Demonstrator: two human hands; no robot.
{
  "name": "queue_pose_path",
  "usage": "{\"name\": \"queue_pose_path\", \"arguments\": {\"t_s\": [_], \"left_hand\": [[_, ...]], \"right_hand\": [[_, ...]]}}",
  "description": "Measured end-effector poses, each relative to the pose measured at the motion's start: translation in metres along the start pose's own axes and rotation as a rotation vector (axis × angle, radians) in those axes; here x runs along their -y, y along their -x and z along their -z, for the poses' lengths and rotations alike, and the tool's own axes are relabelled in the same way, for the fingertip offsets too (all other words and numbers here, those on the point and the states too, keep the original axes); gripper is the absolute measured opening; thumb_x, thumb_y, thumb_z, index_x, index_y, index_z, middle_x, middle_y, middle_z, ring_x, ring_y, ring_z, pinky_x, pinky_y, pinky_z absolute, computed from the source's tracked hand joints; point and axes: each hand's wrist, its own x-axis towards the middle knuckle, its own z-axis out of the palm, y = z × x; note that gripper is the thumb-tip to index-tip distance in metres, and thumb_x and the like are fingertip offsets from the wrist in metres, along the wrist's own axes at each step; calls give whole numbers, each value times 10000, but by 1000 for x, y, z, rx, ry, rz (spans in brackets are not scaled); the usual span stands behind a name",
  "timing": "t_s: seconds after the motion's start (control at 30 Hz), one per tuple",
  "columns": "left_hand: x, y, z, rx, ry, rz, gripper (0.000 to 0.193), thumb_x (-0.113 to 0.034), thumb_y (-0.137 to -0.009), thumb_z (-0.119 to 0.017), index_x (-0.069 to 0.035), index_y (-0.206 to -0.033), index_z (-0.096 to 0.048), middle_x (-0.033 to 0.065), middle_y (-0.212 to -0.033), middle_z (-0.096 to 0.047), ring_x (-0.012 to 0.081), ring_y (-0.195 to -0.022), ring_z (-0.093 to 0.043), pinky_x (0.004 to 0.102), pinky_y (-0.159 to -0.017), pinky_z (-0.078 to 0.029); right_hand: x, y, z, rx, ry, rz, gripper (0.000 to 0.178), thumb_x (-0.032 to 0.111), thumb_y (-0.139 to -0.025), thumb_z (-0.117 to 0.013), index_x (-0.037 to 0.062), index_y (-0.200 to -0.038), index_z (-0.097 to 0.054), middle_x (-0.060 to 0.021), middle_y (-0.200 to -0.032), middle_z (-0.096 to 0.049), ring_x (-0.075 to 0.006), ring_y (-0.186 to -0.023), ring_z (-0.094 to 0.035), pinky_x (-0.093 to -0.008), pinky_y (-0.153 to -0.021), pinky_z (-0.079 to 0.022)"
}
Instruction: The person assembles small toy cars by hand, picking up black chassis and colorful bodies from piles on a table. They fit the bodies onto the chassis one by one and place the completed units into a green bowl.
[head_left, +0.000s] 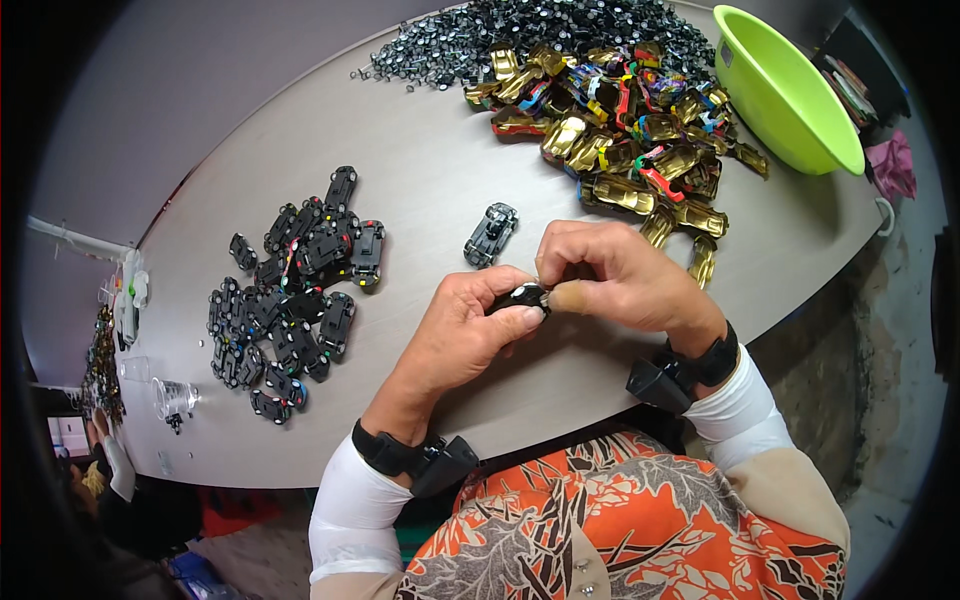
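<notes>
Between my two hands is a small black toy car (pixel 524 296) with a white-hubbed wheel showing. My left hand (pixel 455 325) is closed round its left part, thumb along the near side. The fingers of my right hand (pixel 625 275) are pinched at its right end, and what lies under those fingertips is hidden. Something tan covers one right fingertip. Just beyond my hands, a grey-and-black toy car base (pixel 491 235) lies alone on the table (pixel 420 200).
Black toy cars (pixel 300 290) lie heaped at left, near clear plastic cups (pixel 175 398). Gold-bottomed car shells (pixel 620 150) pile up at far right, before a mound of small wheels (pixel 560 30). A lime-green basin (pixel 790 95) tilts at the table's right edge. Another person's arm (pixel 118 460) shows far left.
</notes>
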Motion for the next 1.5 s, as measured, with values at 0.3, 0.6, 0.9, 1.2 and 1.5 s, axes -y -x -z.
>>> {"name": "queue_pose_path", "arguments": {"t_s": [0.3, 0.6, 0.9, 1.2, 1.5], "left_hand": [[6, 1, -1, -112, -422, -126, 182, -67, -753, -600, 31, -906, -619, 99, -576, -512, 111, -523, -446, 281, -498, -384], [-43, 25, 52, -766, -974, -349, 297, 38, -722, -584, -4, -1012, -632, 64, -842, -578, 157, -726, -551, 270, -672, -449], [-56, -28, 38, -521, -1073, -447, 330, -45, -755, -625, -10, -1083, -614, 147, -1038, -631, 278, -969, -599, 320, -884, -435], [-19, -133, 36, -566, -1383, -471, 120, -34, -697, -595, -35, -792, -668, 154, -819, -582, 321, -826, -570, 408, -735, -476], [-18, -73, 30, -439, -363, -146, 116, -51, -723, -712, -5, -825, -682, 24, -773, -636, 83, -644, -570, 226, -596, -463]], "right_hand": [[-4, 2, -17, -56, 130, -58, 110, -13, -672, -634, -10, -756, -563, -126, -716, -561, -240, -640, -546, -320, -593, -431], [-5, -3, -17, -142, 136, 59, 155, -16, -703, -580, 2, -857, -577, -133, -760, -590, -249, -660, -579, -334, -619, -456], [-21, -15, 15, -585, 326, 111, 93, -39, -674, -583, -18, -762, -560, -103, -739, -572, -201, -676, -570, -286, -624, -443], [-27, -14, 14, -556, 381, 161, 91, -40, -676, -578, -22, -758, -544, -105, -719, -556, -206, -649, -555, -295, -606, -437], [-21, -11, 16, -627, -103, -2, 106, 10, -719, -653, 4, -776, -563, -3, -717, -553, -70, -656, -509, -242, -577, -421]]}}
